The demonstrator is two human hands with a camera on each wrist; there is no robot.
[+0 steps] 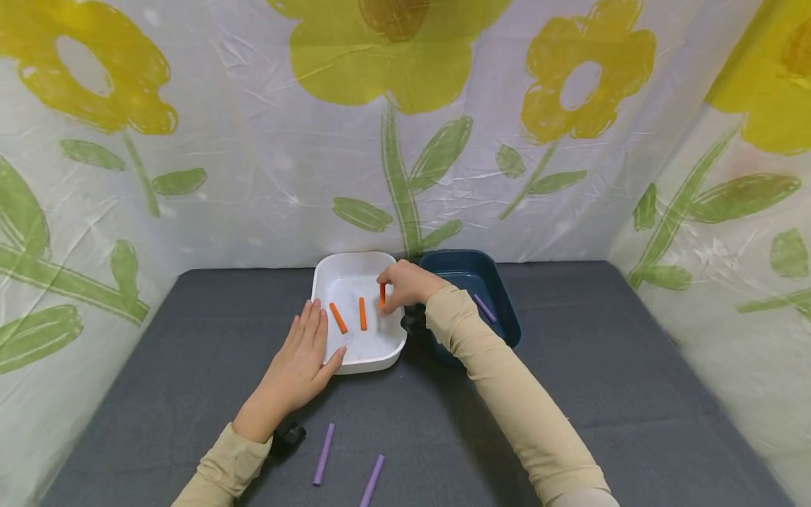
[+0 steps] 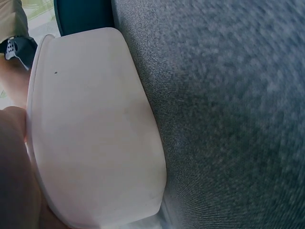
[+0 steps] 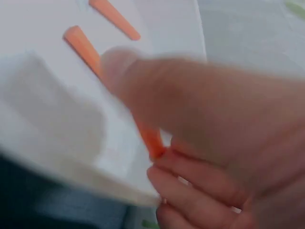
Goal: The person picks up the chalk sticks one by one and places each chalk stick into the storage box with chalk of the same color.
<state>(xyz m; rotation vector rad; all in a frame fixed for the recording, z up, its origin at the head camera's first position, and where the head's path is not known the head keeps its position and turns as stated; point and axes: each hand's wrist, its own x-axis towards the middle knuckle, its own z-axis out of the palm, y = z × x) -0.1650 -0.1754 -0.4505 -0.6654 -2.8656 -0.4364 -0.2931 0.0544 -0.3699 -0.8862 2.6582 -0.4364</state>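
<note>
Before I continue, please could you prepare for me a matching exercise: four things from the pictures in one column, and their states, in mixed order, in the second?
Column one:
1. left hand
2. right hand
3. white tray
4. dark blue tray

Column two:
A. has a purple stick lying in it
B. pinches an orange stick
C. has two orange sticks lying on its bottom
D. rests on the left edge of a tray

Right pairs: 1-D, 2-B, 3-C, 4-A.
</note>
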